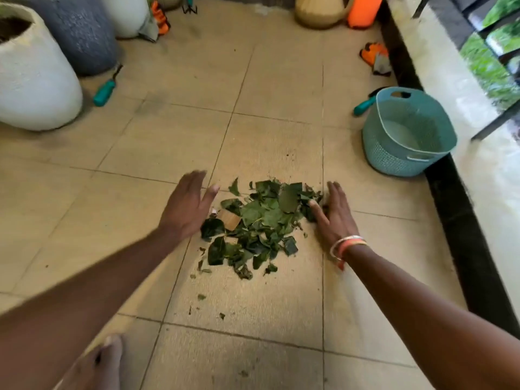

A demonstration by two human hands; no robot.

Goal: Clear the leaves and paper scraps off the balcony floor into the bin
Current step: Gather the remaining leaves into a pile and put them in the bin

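A heap of green leaves (259, 220) lies on the beige tiled floor, with a tan paper scrap (229, 219) at its left side. My left hand (187, 205) hovers flat at the heap's left edge, fingers straight, blurred. On the right edge, my right hand (336, 212) touches the leaves with straight fingers, bangles on its wrist. A teal bin (408, 133) stands to the right of the heap, near the black kerb, and looks to hold no leaves. A few small leaf bits (201, 296) lie nearer me.
Large white (33, 77) and grey (81, 32) planters stand at the left. Teal-handled tools (104, 91) lie by the planter and behind the bin (363, 105). Orange gloves (375, 56) lie at the right kerb. A tan jug (320, 9) stands at the back. My bare foot (101, 364) shows at the bottom left.
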